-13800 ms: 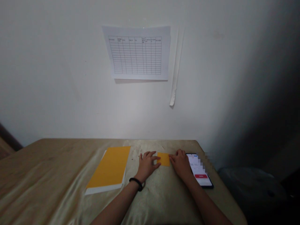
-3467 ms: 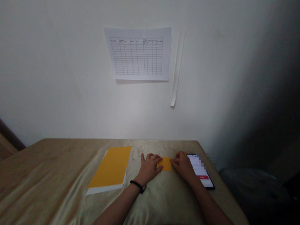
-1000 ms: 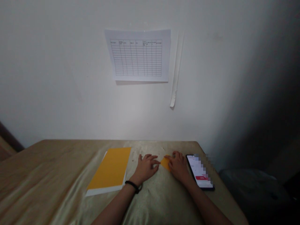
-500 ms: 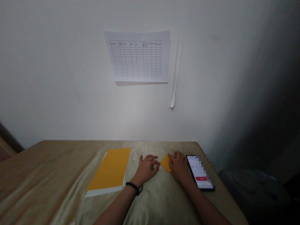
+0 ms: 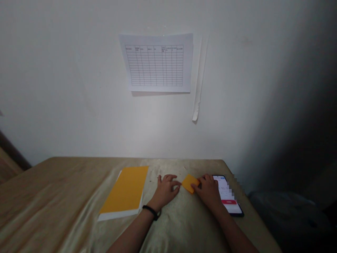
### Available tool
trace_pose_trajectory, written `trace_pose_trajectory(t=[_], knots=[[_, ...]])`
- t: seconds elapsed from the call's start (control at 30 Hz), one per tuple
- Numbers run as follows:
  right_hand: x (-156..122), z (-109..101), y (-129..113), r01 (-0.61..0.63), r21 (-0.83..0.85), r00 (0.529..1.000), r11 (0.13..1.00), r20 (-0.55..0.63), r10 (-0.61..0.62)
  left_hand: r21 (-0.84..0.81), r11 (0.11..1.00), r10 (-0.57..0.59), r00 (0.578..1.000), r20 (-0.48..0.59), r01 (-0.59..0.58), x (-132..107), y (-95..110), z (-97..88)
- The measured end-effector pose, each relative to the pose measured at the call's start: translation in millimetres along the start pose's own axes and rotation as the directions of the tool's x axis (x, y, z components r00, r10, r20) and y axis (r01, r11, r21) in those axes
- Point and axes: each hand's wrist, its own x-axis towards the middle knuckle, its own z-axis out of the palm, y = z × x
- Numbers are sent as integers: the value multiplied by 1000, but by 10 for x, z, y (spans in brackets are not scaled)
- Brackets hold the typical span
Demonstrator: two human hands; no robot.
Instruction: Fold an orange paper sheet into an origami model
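A small folded piece of yellow paper (image 5: 189, 183) lies between my hands, shaped like a diamond with its corners pointing left and right. My left hand (image 5: 167, 189), with a black band round its wrist, rests on the cloth with fingers spread. Its index fingertip reaches the paper's left corner. On the other side my right hand (image 5: 209, 189) grips the paper's right part, thumb in front and fingers behind. The hand's own fingers hide that right corner.
Yellow sheets on white paper (image 5: 125, 189) lie to the left on the beige cloth (image 5: 79, 211). A lit phone (image 5: 231, 210) lies beside my right hand, near the surface's right edge. A printed table sheet (image 5: 158, 63) and a white strip (image 5: 198, 80) hang on the wall behind.
My right hand has shifted right, its fingers now partly over the phone's left edge. More of the yellow paper shows, a diamond instead of a triangle-like shape. My left hand has barely moved.
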Motion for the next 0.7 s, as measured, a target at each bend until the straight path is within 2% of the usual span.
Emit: trace_pose_trajectory(t=[0.23,0.5,0.6,0.7], knots=[[69,70,104,-39,157,999,987,42,33,21,1000,21,1000,-9,-21,0,-45,19],[107,155,172,-55,387,998,920,5,58,40,999,33,999,-3,-33,0,-62,48],[125,131,195,-42,450,996,892,-56,74,44,998,33,999,-1,-33,4,-68,54],[132,89,207,-4,442,979,897,-182,95,41,999,25,1000,12,-25,5,-62,44]])
